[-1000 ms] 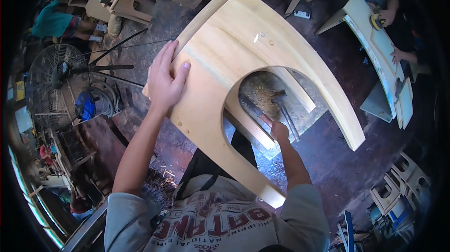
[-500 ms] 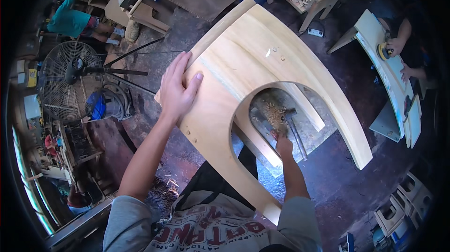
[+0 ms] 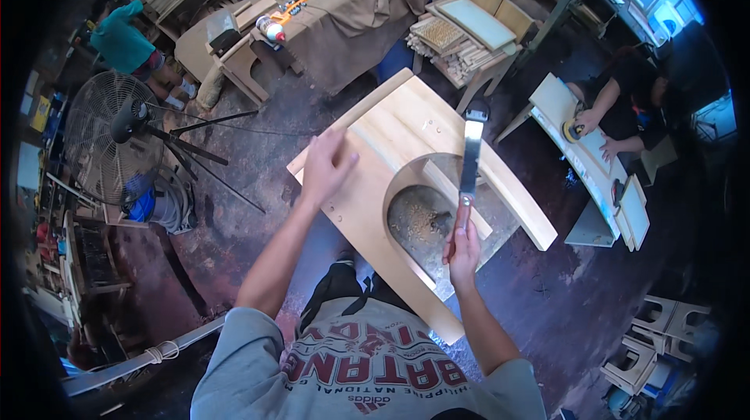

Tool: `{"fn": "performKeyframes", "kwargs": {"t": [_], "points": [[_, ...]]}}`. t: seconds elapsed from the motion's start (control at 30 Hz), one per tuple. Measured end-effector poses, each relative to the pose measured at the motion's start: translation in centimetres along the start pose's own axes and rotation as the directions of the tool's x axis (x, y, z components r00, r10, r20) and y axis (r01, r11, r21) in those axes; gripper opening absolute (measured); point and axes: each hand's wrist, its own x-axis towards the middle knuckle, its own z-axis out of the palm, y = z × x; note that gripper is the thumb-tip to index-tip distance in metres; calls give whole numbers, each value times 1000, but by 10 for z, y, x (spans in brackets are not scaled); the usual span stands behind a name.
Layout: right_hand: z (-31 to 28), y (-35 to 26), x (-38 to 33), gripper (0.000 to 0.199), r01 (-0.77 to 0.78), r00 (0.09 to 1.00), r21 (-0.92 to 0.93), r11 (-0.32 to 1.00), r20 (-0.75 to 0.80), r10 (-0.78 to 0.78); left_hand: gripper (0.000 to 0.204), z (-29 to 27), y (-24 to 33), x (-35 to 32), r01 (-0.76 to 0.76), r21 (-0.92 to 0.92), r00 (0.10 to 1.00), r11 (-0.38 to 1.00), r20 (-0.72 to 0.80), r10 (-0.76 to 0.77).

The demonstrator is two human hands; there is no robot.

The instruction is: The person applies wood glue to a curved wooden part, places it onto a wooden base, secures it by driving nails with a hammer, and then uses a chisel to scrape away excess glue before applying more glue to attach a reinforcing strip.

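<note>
A pale wooden furniture frame (image 3: 351, 213) with a U-shaped cutout stands in front of me, with several small round plugs showing on its face. My left hand (image 3: 324, 166) rests on its upper left part, fingers over the edge and thumb apart. My right hand (image 3: 464, 252) is closed round the wooden handle of a putty knife (image 3: 472, 158), its flat metal blade pointing up and away above the cutout. Through the cutout, a pile of small wood bits (image 3: 418, 221) lies on a grey surface beside a dark object that I cannot make out.
On the left stands a large floor fan (image 3: 113, 139) with spread legs. A cloth-covered table (image 3: 328, 45) and a stack of wood strips (image 3: 461, 45) are beyond. At right a person works a sander (image 3: 574, 129) on a white panel (image 3: 582, 154). More wooden frames (image 3: 660, 334) stand lower right.
My right hand has come up out of the cutout and now holds the putty knife. My left hand stays on the frame. The view has tilted up, showing more of the room.
</note>
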Motion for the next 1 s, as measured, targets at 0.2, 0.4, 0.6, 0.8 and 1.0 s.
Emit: {"fn": "performKeyframes", "kwargs": {"t": [0.2, 0.4, 0.6, 0.8, 1.0], "points": [[39, -27, 16, 40, -333, 943, 290, 897, 78, 324, 20, -1, 114, -128, -401, -385, 876, 831, 103, 471], [49, -29, 11, 38, -222, 964, 274, 936, -80, 252, 11, 23, 121, -152, -478, -316, 843, 820, 98, 529], [51, -24, 12, 40, -133, 975, 207, 969, -145, 165, 17, 23, 121, -155, -497, -302, 842, 814, 60, 536], [54, -25, 17, 43, -158, 967, 149, 976, -175, 183, 15, 24, 117, -157, -515, -326, 832, 793, 32, 554], [52, -17, 38, 48, -97, 977, 118, 988, -177, 117, 18, 24, 120, -157, -539, -340, 816, 771, 16, 577]]}}
